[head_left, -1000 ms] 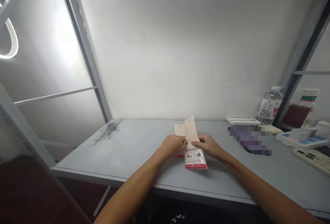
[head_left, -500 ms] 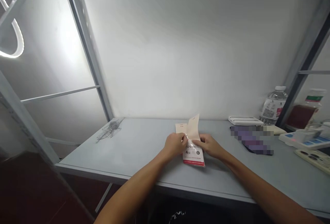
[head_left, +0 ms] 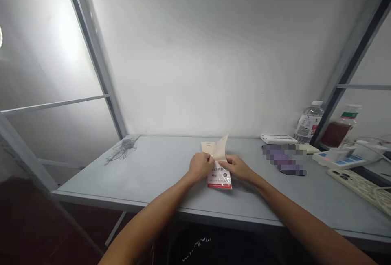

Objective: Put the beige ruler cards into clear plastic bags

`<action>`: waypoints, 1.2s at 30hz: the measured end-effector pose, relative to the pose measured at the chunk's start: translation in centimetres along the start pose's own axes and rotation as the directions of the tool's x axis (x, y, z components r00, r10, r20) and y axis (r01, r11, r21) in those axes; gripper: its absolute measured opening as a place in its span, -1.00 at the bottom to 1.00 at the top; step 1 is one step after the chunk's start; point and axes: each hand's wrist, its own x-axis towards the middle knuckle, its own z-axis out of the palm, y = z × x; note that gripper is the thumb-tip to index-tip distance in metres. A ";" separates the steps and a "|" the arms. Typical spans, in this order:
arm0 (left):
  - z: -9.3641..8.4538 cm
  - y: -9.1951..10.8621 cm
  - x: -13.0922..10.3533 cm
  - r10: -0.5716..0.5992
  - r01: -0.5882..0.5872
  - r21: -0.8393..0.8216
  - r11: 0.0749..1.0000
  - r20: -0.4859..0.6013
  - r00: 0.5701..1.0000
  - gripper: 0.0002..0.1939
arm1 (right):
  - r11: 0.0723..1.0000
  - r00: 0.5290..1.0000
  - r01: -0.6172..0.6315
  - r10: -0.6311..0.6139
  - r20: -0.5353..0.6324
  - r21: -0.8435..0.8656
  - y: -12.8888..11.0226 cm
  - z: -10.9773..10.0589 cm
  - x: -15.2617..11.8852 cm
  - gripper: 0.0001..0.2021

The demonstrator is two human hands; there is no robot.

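A flat ruler set packet (head_left: 219, 178), white with a red band along its bottom and dark printed characters, is held up over the near half of the table. Its clear plastic catches the light. At its top, a pale card flap (head_left: 221, 147) stands up beside a second pale piece (head_left: 208, 147) lying behind. My left hand (head_left: 200, 166) is closed, pinching the packet at its upper left edge by the fold. My right hand (head_left: 240, 168) grips the right edge, thumb in front and fingers behind. What lies inside is hidden.
On the right of the grey table (head_left: 159, 167) lie a white box (head_left: 278, 139), a blurred purple item (head_left: 284, 164), a power strip (head_left: 342, 159) with cables and a phone case (head_left: 351, 183). A water bottle (head_left: 309, 124) stands behind. Metal posts (head_left: 91, 53) flank the table.
The whole view has swung slightly to the right, so everything sits further left. Both hands keep hold of the packet, with the left still pinching near the fold; the flap leans much as before.
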 end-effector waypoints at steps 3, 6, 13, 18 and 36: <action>-0.2 -0.3 0.1 0.073 -0.073 -0.010 0.997 -0.011 0.997 -0.64 | 1.000 1.000 -0.003 0.003 -0.024 0.001 0.0 -0.2 0.0 -0.76; -0.9 -0.7 0.2 0.268 -0.267 0.029 0.963 -0.029 0.963 -0.62 | 1.000 0.997 -0.017 0.017 -0.080 0.010 0.0 -0.5 0.1 -0.78; -1.7 -0.9 0.2 0.356 -0.356 0.051 0.933 -0.004 0.934 -0.58 | 1.000 0.988 -0.026 0.023 -0.151 -0.016 -0.4 -0.6 0.2 -0.84; -1.6 -0.9 0.2 0.402 -0.401 0.033 0.915 -0.028 0.915 -0.58 | 0.999 0.990 -0.022 0.016 -0.141 -0.040 -0.8 -0.6 0.1 -0.87; -2.4 -0.7 -0.1 0.424 -0.424 0.020 0.905 0.022 0.906 -0.58 | 0.995 0.992 0.001 -0.014 -0.124 -0.102 -1.0 -0.8 -0.4 -0.83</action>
